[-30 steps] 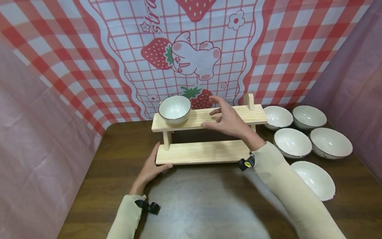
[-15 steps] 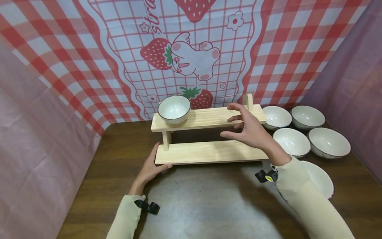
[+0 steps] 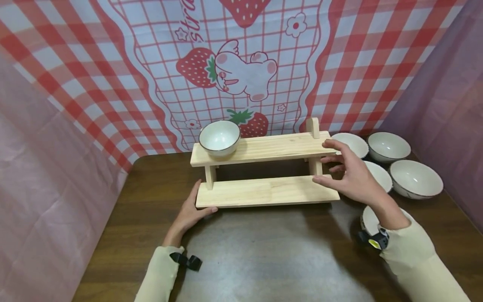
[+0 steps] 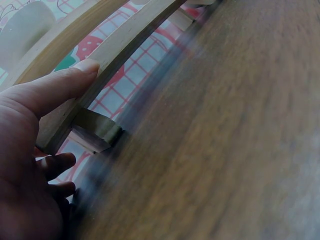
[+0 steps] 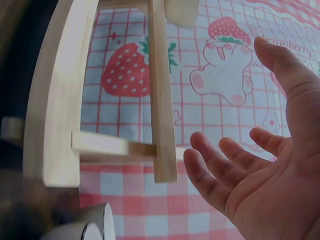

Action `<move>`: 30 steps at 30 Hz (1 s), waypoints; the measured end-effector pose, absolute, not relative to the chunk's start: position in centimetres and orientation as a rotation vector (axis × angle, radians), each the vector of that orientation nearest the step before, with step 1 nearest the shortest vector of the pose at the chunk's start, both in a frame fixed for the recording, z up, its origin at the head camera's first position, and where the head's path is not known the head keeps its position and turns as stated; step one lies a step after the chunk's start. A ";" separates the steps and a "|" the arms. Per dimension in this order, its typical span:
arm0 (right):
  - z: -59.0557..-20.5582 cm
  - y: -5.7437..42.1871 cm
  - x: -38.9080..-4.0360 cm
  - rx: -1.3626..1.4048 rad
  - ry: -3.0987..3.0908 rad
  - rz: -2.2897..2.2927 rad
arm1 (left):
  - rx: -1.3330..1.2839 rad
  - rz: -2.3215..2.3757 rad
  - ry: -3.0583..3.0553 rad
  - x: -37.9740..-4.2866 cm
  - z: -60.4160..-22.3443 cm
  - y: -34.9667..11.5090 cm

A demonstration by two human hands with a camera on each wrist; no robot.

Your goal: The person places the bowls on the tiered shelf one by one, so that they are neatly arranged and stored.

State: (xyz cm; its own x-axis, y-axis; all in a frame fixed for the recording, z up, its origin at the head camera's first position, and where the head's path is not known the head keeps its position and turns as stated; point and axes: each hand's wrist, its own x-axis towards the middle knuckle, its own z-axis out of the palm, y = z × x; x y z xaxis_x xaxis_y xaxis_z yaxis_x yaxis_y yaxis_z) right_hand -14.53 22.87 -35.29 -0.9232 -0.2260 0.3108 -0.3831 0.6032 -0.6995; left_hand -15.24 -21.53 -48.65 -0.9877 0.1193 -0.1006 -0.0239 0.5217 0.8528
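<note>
A two-tier wooden shelf stands on the table, with one white bowl on the left of its upper board. My left hand grips the left end of the lower board; in the left wrist view its thumb lies along the board's front edge, the other fingers round the end. Close to the shelf's right end hovers my right hand, fingers spread and nothing held. In the right wrist view that hand is apart from the boards.
Several white bowls with dark rims sit right of the shelf, among them a back bowl and a larger bowl. My right forearm partly covers the nearest bowl. A checked strawberry cloth hangs behind the brown table.
My right hand has moved right, from above the middle of the upper board to beyond the shelf's right end. The left hand, shelf and bowl on it have stayed put.
</note>
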 end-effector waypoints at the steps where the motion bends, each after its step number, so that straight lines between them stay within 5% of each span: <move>1: -35.4 23.2 -14.4 0.509 -2.623 1.217 | 0.080 1.467 2.607 -15.2 -48.6 -21.5; 30: -40.9 33.2 -8.3 0.274 -2.737 0.916 | 0.092 1.477 2.608 -15.1 -48.4 -21.5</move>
